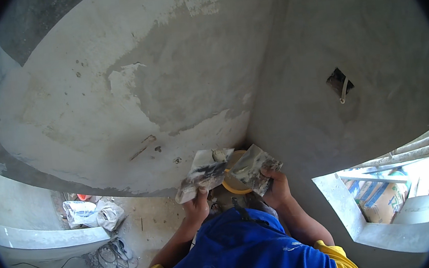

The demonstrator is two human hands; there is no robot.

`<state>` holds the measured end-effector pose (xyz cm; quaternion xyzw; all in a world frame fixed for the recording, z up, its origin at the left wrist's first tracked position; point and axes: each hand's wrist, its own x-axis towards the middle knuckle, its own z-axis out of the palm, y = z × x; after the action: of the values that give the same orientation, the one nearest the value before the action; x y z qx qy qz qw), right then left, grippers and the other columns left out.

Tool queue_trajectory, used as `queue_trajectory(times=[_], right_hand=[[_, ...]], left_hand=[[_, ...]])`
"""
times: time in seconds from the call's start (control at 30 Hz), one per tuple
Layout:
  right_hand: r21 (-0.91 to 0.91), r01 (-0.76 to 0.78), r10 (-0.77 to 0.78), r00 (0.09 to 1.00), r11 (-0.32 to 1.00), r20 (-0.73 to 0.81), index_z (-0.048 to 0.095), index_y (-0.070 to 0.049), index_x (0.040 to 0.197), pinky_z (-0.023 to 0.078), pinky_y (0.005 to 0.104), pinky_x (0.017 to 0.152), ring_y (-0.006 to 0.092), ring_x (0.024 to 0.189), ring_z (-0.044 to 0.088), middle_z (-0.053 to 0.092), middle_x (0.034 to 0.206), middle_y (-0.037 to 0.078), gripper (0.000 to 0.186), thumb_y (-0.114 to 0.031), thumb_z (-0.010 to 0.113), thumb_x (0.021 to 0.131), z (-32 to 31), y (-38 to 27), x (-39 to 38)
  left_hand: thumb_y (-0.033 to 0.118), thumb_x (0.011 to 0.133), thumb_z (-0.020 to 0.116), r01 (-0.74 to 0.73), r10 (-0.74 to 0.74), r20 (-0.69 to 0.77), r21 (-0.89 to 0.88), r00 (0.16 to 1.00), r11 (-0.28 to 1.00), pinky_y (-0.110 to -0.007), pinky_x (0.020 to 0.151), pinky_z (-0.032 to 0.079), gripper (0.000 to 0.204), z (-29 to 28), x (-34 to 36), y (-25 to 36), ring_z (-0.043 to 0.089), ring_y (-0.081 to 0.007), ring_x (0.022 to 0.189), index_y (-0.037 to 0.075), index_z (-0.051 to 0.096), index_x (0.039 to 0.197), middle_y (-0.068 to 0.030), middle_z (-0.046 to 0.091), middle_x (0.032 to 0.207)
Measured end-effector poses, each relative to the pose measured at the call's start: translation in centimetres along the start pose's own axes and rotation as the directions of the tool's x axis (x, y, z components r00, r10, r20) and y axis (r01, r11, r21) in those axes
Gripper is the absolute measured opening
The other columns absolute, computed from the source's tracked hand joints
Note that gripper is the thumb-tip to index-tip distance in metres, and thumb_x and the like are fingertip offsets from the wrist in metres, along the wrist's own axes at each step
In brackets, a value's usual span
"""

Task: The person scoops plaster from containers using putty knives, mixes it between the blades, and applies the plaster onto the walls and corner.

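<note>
- Left hand [197, 204] is clenched round one trowel [201, 174], blade tilting up-left.
- Right hand [276, 186] grips the other trowel [251, 169], blades almost meeting over a yellow bucket [232, 184].
- Beyond, the wall [168, 86] corner's plaster.

Two trowels [203, 174] [253, 169] – one yellow bucket [234, 186] – two crumpled bags [93, 213].

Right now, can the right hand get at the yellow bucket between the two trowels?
Probably not freely: the right hand is closed on a putty trowel, whose blade lies over the yellow bucket.
</note>
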<state>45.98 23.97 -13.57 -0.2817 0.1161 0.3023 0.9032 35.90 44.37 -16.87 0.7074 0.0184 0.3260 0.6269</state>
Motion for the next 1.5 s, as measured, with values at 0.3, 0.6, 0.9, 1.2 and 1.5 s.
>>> queue_trajectory(times=[0.3,0.6,0.9,1.2,1.5], right_hand=[[-0.069,-0.124,0.13,0.987,0.99,0.092,0.044,0.001,0.127,0.055,0.0475,0.079,0.0315,0.102,0.062,0.06,0.113,0.016,0.039,-0.012,0.048,0.09,1.6,0.0,1.0],[0.133,-0.276,0.185,0.865,0.952,0.467,0.043,0.001,0.127,0.058,0.0487,0.073,0.0316,0.102,0.063,0.059,0.114,0.019,0.042,-0.009,0.053,0.086,1.9,-1.6,1.1],[-0.04,0.045,-0.023,0.895,0.998,0.446,0.041,0.003,0.129,0.054,0.0523,0.085,0.039,0.109,0.058,0.055,0.121,0.02,0.049,-0.002,0.053,0.081,4.5,-4.2,2.4],[-0.686,0.525,-0.119,0.828,0.504,0.547,0.046,0.005,0.125,0.049,0.0462,0.094,0.035,0.112,0.058,0.053,0.125,0.022,0.036,-0.003,0.048,0.09,3.2,-0.1,2.7],[-0.286,0.812,0.325,0.489,-0.509,0.81,0.055,-0.003,0.122,0.039,0.0447,0.103,0.0356,0.119,0.051,0.056,0.125,0.019,0.041,0.003,0.052,0.082,3.6,-1.4,7.2]], left_hand=[[0.016,0.083,0.07,-0.235,0.189,0.301,0.125,0.935,0.964,-0.04,0.086,0.05,0.038,0.0,1.2,2.1,0.061,-0.0375,0.107,0.003,0.057,0.117,-0.0252,0.059,0.119],[0.018,0.086,0.068,-0.373,0.131,0.468,0.472,0.874,0.799,-0.038,0.085,0.049,0.032,-1.9,1.3,-0.2,0.062,-0.0367,0.103,0.003,0.06,0.113,-0.0232,0.061,0.117],[0.032,0.091,0.062,0.229,-0.141,-0.304,0.278,0.942,0.933,-0.036,0.086,0.046,0.052,-4.2,-1.6,-2.6,0.06,-0.0262,0.1,-0.001,0.045,0.127,-0.0139,0.06,0.111],[0.037,0.097,0.047,0.605,-0.853,0.026,-0.717,0.521,0.348,-0.039,0.085,0.052,0.045,-5.4,-0.2,-0.1,0.063,-0.0243,0.095,0.004,0.051,0.126,-0.0119,0.063,0.109],[0.037,0.097,0.046,0.565,-0.777,0.106,-0.748,0.62,0.349,-0.035,0.088,0.048,0.046,-3.4,2.2,3.5,0.06,-0.0221,0.101,0.003,0.049,0.128,-0.0105,0.061,0.113]])
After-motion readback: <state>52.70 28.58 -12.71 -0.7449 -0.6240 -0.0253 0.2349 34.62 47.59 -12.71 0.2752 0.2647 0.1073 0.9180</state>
